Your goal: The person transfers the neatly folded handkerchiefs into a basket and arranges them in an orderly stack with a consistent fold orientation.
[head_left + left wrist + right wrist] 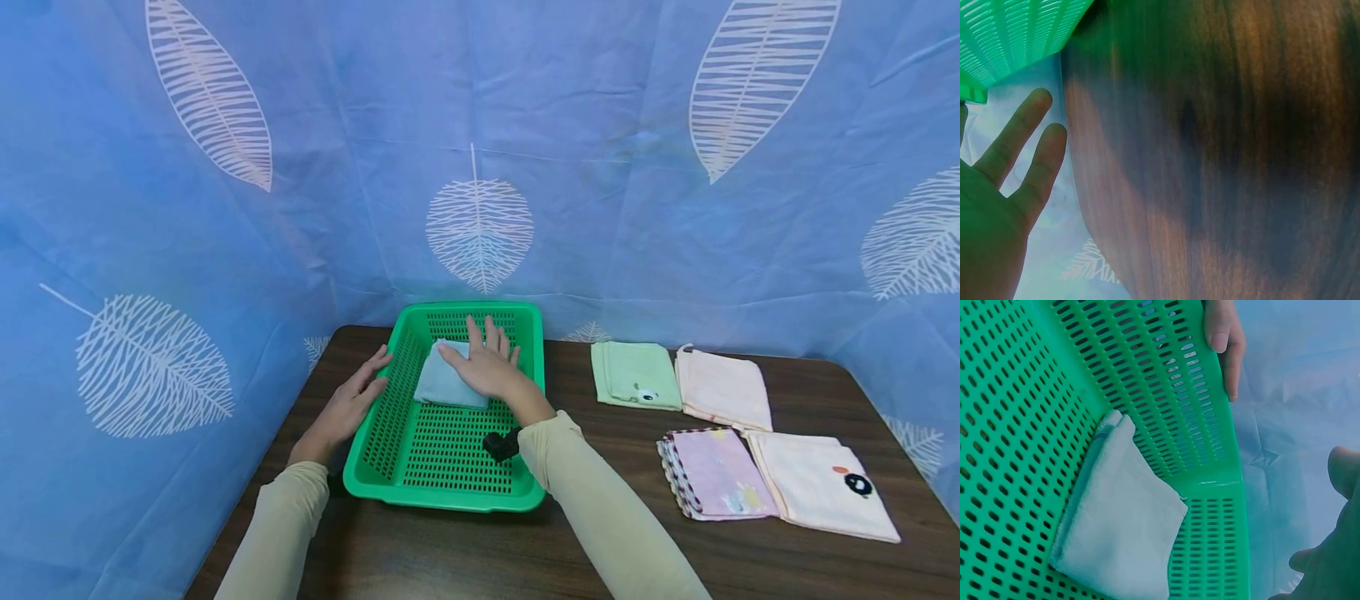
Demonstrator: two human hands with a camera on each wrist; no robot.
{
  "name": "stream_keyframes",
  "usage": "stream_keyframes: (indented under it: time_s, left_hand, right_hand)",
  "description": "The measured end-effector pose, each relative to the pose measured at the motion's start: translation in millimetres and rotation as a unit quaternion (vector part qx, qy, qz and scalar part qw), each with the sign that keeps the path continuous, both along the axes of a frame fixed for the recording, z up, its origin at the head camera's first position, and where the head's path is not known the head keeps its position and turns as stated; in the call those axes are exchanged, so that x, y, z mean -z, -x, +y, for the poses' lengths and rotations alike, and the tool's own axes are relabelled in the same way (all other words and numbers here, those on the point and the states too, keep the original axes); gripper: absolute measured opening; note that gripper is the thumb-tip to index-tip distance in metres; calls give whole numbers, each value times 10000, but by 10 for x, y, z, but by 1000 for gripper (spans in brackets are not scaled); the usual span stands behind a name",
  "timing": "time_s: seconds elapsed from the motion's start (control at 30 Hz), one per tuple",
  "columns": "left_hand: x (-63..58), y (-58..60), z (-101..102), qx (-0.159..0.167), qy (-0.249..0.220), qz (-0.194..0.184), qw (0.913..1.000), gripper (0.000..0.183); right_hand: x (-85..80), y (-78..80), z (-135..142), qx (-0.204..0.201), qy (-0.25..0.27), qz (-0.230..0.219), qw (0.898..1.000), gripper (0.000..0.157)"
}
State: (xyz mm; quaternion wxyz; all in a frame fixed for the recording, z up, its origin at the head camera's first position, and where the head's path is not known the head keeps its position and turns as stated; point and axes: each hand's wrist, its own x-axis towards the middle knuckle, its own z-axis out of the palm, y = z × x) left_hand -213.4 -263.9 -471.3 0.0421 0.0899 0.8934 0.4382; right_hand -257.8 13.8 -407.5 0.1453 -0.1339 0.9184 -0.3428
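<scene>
A green plastic basket (457,498) with slotted sides stands on the table. Inside it, toward the back, lies a folded light blue towel (447,385), seen close up in the right wrist view as a towel (1125,519) near the basket's corner. My right hand (487,368) is over that towel with its fingers spread; the right wrist view shows the hand (1335,537) apart from it. At the basket's left side my left hand (347,408) touches the rim with extended fingers. Spread fingers of the left hand (991,212) also appear in the left wrist view.
Right of the basket lie a folded green towel (633,375), a pale pink towel (723,387), a pink checked-edge towel (720,475) and a cream towel (817,483). The dark wooden table (420,550) meets a blue leaf-patterned curtain (585,208) behind.
</scene>
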Motion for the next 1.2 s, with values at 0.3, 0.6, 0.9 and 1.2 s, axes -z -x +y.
stream_keyframes:
  time_s: [0.3,0.6,0.9,1.2]
  left_hand:
    - [-36,-12,-7,-20,33,-84,10000,55]
    - [-47,-5,10,-37,-14,-131,9999,54]
    - [-53,1,7,-13,6,-129,9999,54]
    - [-50,-14,16,28,73,-91,9999,54]
  right_hand:
    - [-85,-12,83,-56,58,70,9999,84]
    - [-125,-27,195,-109,-104,215,9997,84]
    - [-208,-31,378,-206,-201,299,9991,84]
    - [-254,-84,630,-197,-291,546,9979,82]
